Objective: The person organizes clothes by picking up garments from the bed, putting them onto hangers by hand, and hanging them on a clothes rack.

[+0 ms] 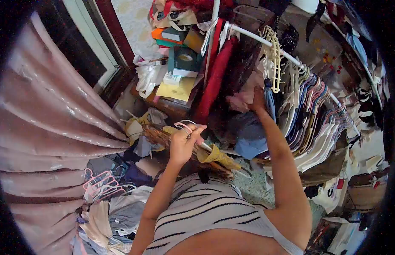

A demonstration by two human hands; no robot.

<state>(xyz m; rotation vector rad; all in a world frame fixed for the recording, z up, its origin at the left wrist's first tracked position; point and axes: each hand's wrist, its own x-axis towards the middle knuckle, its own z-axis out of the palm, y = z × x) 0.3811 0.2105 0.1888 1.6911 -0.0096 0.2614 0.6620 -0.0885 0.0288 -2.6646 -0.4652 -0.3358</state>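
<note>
My left hand (184, 144) is closed around clothes hangers (186, 124), whose curved hooks stick up above the fist. A white bar runs out from under the fingers toward a mustard-yellow cloth (220, 157), just right of the hand. My right arm stretches out to the clothes rack, where my right hand (258, 101) grips a pale pink garment (244, 97); its fingertips are partly hidden in the fabric. Dark clothes hang beside it, and a blue garment (251, 142) hangs lower down. A cream plastic hanger (274, 63) dangles from the rail near my right hand.
A white rail (288, 55) carries many clothes on hangers (316, 114). Books (184, 61) and a white plastic bag (147, 78) sit at the back. Pink hangers (105, 183) lie on heaped clothes (99, 225) at left, beside a pink curtain (49, 127).
</note>
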